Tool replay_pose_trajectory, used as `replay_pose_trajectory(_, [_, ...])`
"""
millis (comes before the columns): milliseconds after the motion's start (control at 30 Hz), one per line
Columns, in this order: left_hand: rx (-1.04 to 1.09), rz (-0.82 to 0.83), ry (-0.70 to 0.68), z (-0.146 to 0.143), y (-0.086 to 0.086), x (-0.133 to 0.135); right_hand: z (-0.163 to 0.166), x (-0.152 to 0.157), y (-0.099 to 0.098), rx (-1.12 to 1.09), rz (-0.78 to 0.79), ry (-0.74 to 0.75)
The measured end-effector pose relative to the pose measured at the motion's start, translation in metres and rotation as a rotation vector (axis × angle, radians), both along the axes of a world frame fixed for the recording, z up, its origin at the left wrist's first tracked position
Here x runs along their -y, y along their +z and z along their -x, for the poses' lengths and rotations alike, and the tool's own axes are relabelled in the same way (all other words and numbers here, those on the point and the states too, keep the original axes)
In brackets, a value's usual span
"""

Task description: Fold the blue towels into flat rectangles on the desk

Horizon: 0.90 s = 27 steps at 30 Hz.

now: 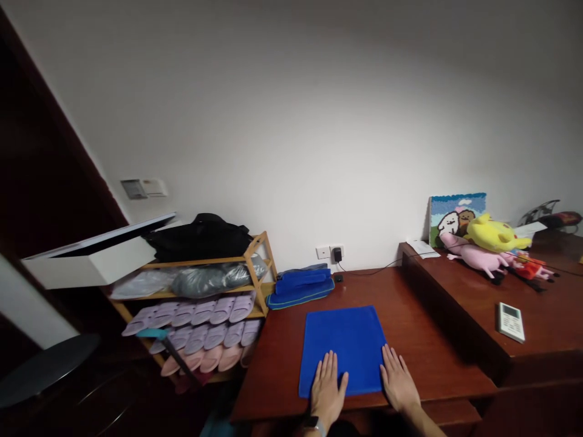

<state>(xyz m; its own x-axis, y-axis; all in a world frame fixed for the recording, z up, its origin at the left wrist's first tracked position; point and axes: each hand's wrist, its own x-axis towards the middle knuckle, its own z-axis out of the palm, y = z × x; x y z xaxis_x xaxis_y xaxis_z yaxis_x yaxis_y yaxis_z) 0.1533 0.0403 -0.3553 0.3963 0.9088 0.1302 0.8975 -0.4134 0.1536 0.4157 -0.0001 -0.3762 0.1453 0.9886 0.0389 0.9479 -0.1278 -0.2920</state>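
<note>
A blue cloth lies spread out flat on the brown wooden desk. My left hand rests palm down on its lower left part, fingers stretched and thumb apart. On the right edge of the cloth lies my right hand, flat with the fingers extended, partly over the bare wood. Neither hand grips anything. Behind the cloth, against the wall, sits a stack of folded blue cloths.
To the left, a wooden rack holds several slippers and a black bag. A higher brown surface on the right carries plush toys and a white remote. A charger is plugged into the wall.
</note>
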Motion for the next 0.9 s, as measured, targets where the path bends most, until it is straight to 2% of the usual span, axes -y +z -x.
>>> replay_pose_trajectory(133, [-0.02,-0.012,0.084,0.051,0.001,0.001,-0.001,-0.002,-0.005,0.006,-0.025,0.008])
replay_pose_trajectory(267, [-0.02,-0.037,0.091,0.076,-0.008,0.001,-0.003,-0.002,-0.015,-0.029,-0.052,0.039])
replay_pose_trajectory(400, [-0.006,-0.09,0.096,0.081,-0.019,-0.003,-0.003,0.007,-0.022,-0.052,-0.078,0.055])
replay_pose_trajectory(533, [0.012,-0.147,0.088,0.082,-0.026,-0.004,0.001,0.015,-0.019,-0.047,-0.077,0.048])
replay_pose_trajectory(733, [0.051,-0.19,0.155,0.104,-0.043,-0.001,0.003,0.018,-0.021,-0.039,-0.145,0.055])
replay_pose_trajectory(833, [0.072,-0.239,0.181,0.1,-0.037,0.001,0.004,0.018,-0.025,-0.052,-0.172,0.038])
replay_pose_trajectory(900, [0.08,-0.273,0.133,0.076,-0.022,0.001,0.004,0.018,-0.026,-0.051,-0.169,0.028])
